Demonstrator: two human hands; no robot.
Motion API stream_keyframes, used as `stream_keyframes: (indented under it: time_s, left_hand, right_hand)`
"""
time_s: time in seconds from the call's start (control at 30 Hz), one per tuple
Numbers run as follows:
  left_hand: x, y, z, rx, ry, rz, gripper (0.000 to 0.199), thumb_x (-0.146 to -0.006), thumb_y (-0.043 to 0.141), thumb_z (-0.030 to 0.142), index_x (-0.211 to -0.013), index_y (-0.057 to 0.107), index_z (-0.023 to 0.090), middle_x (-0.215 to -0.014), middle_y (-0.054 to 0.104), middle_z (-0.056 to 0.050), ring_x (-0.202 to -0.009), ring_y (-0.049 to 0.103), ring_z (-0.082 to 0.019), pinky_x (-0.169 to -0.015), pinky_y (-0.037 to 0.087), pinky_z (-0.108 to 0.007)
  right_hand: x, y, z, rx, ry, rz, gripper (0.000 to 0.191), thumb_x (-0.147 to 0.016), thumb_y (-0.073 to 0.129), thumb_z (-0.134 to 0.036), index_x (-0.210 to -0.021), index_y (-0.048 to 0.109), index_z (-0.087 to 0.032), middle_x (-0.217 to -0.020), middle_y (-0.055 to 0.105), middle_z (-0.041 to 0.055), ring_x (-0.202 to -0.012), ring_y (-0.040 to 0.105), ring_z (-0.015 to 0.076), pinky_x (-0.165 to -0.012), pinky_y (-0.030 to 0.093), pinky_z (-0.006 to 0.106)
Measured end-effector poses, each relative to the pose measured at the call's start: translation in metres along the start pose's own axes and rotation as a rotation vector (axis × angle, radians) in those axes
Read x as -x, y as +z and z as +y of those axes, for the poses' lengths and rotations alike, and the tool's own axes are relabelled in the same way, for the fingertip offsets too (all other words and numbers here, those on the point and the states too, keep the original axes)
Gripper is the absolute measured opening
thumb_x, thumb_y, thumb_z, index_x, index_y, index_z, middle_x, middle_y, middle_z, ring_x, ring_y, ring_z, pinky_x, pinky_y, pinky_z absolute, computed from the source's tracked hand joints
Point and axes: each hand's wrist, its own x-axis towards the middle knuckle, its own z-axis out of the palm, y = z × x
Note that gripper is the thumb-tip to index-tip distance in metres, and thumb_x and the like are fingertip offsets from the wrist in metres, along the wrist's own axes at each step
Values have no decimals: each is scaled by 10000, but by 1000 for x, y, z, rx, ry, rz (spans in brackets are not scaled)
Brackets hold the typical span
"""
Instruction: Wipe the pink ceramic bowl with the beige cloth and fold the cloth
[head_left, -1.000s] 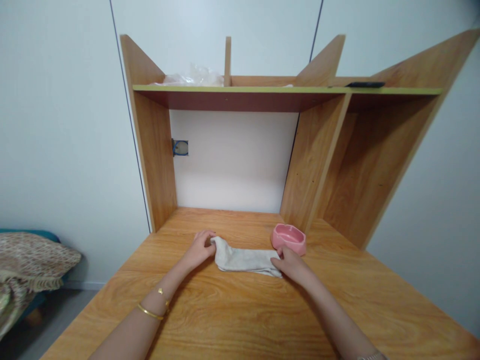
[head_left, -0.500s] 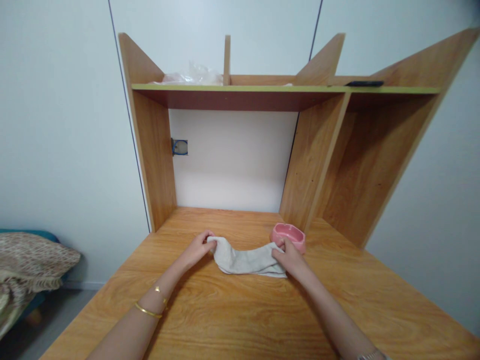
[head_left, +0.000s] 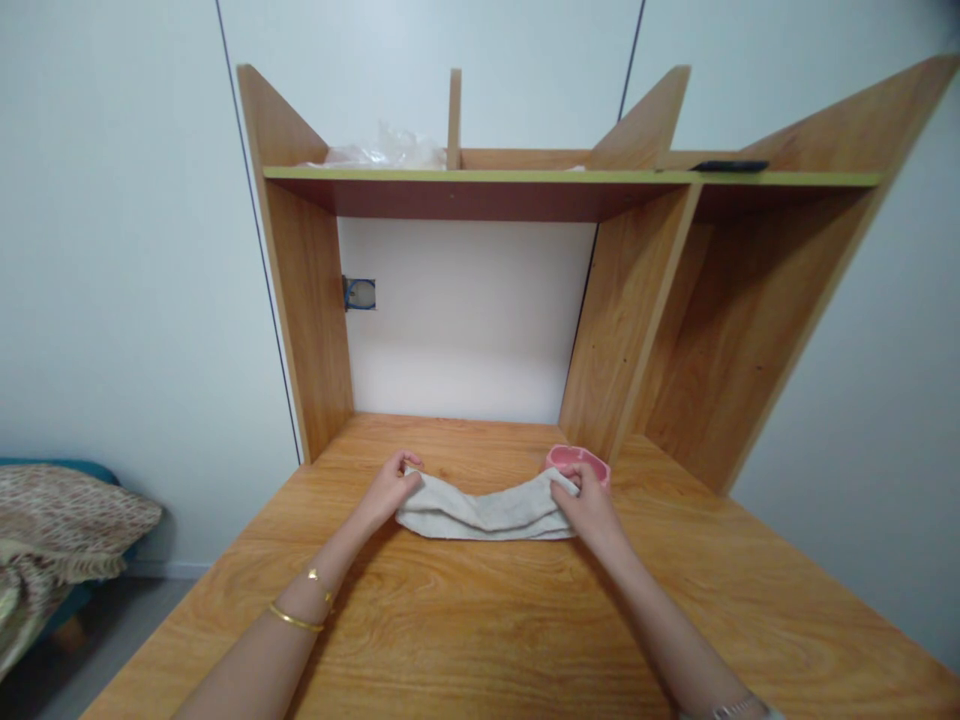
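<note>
A light grey cloth (head_left: 487,512) stretches sideways between my two hands, its upper edge sagging in the middle and its lower part close to the desk (head_left: 465,620). My left hand (head_left: 394,487) pinches the cloth's upper left corner between thumb and fingers. At the upper right corner, my right hand (head_left: 589,500) grips it the same way. Just behind my right hand is a pink bowl (head_left: 559,458), partly covered by that hand and the cloth.
Behind the desk rises a wooden shelf unit (head_left: 307,320) with upright panels. Its upper shelf carries a clear plastic bag (head_left: 390,150) and a dark flat object (head_left: 731,166). A patterned blanket (head_left: 67,510) lies over blue furniture at the far left.
My left hand has moved left with its end of the cloth. My right hand has risen slightly and shifted right. The cloth is now straighter and wider, covering more of the bowl.
</note>
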Motion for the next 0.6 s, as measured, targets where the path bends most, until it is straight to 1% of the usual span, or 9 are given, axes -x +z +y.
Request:
stream_keyframes:
  time_s: [0.07,0.17,0.23,0.27,0.33,0.4,0.47,0.53,0.6]
  left_hand:
    - [0,-1,0,-52,1,10,176,-611,457,170,-773,526,178,-613,451,33,-578,468,-145,-552,371,-244]
    - [3,-3,1,-134,26,31,166,-562,492,119,-709,534,181,-680,481,4,-712,487,-180,-696,378,-293]
    - [6,-3,2,-233,90,45,195,-550,504,101,-721,544,186,-763,500,-18,-824,479,-208,-797,349,-325]
    - [7,-3,3,-295,133,41,207,-563,504,102,-744,550,189,-796,506,-26,-859,473,-216,-823,339,-336]
    - [9,-2,5,-401,230,-11,207,-609,487,116,-790,553,192,-832,519,-34,-880,473,-217,-826,345,-336]
    - [10,0,9,-439,306,-116,183,-653,461,126,-801,547,190,-829,535,-34,-855,486,-202,-795,365,-316]
    - [13,1,15,-470,353,-210,163,-672,446,130,-789,543,187,-807,549,-29,-823,496,-190,-765,370,-305]
    - [16,1,21,-540,371,-250,156,-675,444,136,-783,544,189,-802,563,-26,-817,499,-193,-757,359,-314]
    - [19,0,28,-619,373,-242,153,-685,445,150,-792,545,195,-818,577,-26,-841,498,-203,-769,338,-336]
  right_hand:
    - [0,0,2,6,-4,-19,154,-619,461,-275,-754,399,-235,-667,590,-2,-635,570,179,-610,426,269]
    - [0,1,5,38,-15,-58,145,-622,461,-272,-750,407,-230,-676,592,5,-647,574,182,-616,428,273]
    - [0,1,6,68,-25,-67,143,-627,461,-269,-755,410,-228,-690,593,12,-664,576,184,-624,427,274]
    - [0,1,6,84,-30,-66,145,-631,463,-268,-760,412,-227,-703,594,14,-677,576,184,-630,425,273]
    - [0,0,6,111,-39,-64,152,-636,472,-265,-771,414,-227,-731,593,17,-702,576,184,-636,421,268]
    - [1,0,6,133,-53,-69,158,-642,475,-253,-785,412,-226,-742,587,13,-705,573,180,-626,412,261]
    - [2,0,7,164,-68,-79,164,-644,468,-229,-794,401,-225,-718,571,1,-676,563,170,-604,397,252]
    - [3,0,7,210,-77,-90,177,-634,461,-200,-792,385,-225,-689,548,-13,-638,545,159,-584,378,246]
    - [4,0,7,257,-82,-103,195,-620,460,-178,-785,366,-225,-688,533,-19,-622,529,151,-570,358,241]
